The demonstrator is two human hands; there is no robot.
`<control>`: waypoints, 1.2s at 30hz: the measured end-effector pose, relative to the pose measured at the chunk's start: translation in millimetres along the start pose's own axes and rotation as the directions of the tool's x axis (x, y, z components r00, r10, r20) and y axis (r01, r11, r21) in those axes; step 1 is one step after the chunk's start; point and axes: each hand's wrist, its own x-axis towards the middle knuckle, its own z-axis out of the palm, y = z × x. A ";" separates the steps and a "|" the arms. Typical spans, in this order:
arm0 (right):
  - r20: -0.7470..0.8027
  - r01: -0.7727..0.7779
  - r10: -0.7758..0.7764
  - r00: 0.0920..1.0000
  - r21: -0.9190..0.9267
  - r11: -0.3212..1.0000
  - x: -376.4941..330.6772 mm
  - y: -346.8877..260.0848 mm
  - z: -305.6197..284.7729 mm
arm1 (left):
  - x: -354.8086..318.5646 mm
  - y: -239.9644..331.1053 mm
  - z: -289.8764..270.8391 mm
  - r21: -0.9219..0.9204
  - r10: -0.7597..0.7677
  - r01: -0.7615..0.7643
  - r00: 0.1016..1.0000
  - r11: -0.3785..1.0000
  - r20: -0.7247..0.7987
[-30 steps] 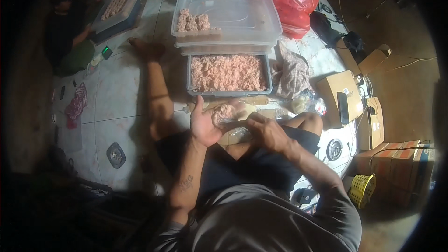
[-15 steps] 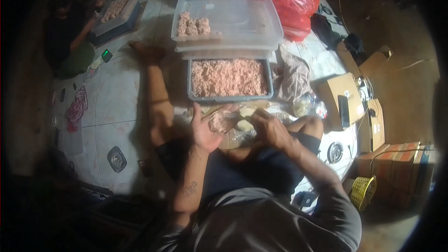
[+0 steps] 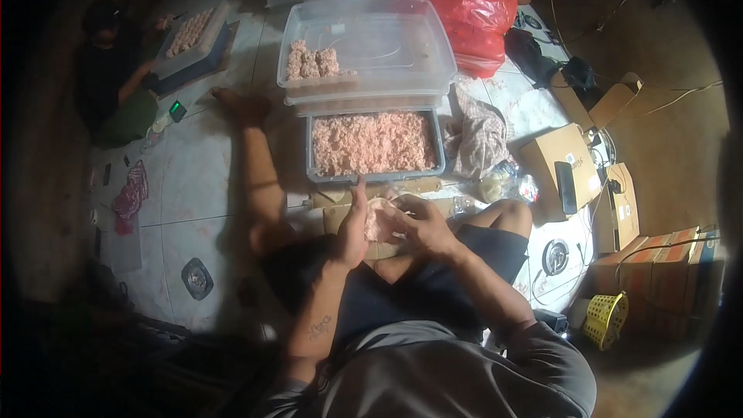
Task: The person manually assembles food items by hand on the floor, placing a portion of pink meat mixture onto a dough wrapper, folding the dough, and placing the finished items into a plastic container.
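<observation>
Above my lap, a lump of pink minced filling [image 3: 378,226] with a pale, thin wrapper edge about it sits between my hands. My left hand [image 3: 354,234] cradles it from the left with the thumb pointing up. My right hand [image 3: 428,226] closes over it from the right, fingers bent against it and partly hiding it. Just beyond them stands a dark-rimmed tray [image 3: 311,156] full of loose pink mince [image 3: 371,143]. Behind that, stacked clear plastic tubs [image 3: 387,31] rise; several formed lumps [image 3: 312,62] lie at the upper tub's left.
A red plastic bag [image 3: 468,23] stands at the far right of the tubs, a crumpled cloth [image 3: 476,135] nearer. Open cardboard boxes [image 3: 553,159] and a yellow basket [image 3: 605,321] line the right. At far left a person [image 3: 108,81] sits by another tray of lumps [image 3: 190,31].
My left hand has turned from palm up to upright around the lump. My right hand, which held pale round wrappers, has come in against it.
</observation>
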 end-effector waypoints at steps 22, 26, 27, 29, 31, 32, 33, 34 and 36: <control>0.082 0.393 -0.391 0.917 -0.355 0.848 -9.9 17.3 -3.2 | -3.1 16.5 -9.5 0.830 0.515 -0.395 0.843 0.395 0.156; -0.053 0.370 -0.466 0.883 -0.534 0.761 -11.6 20.5 -16.9 | -5.6 35.0 -1.6 0.878 0.428 -0.263 0.901 0.400 0.075; -0.088 0.257 -0.303 0.949 -0.340 0.904 -16.1 23.1 -17.6 | -8.2 40.1 -6.7 0.822 0.496 -0.437 0.839 0.366 0.225; 0.006 -0.027 0.028 1.000 -0.119 0.993 -24.7 32.8 -18.6 | -10.4 42.3 -10.4 0.740 0.555 -0.593 0.749 0.317 0.362; 0.081 -0.037 0.032 0.996 0.061 0.997 -31.6 52.7 -10.1 | -5.7 38.5 -5.8 0.750 0.479 -0.453 0.853 0.483 0.206; 0.153 -0.058 0.022 0.988 0.236 0.970 -33.7 62.4 -6.0 | -3.3 37.1 1.1 0.740 0.426 -0.374 0.895 0.559 0.131; 0.167 -0.054 0.004 0.986 0.295 0.954 -33.5 70.6 -3.2 | -3.2 34.4 9.8 0.631 0.400 -0.347 0.914 0.693 0.063; 0.173 -0.057 0.005 0.985 0.298 0.953 -32.5 69.8 5.9 | -4.0 26.2 4.5 0.635 0.400 -0.343 0.915 0.692 0.058; 0.094 0.230 -0.242 0.966 0.122 0.965 -29.3 66.3 20.8 | -4.5 -2.6 -14.8 0.741 0.400 -0.352 0.908 0.572 0.122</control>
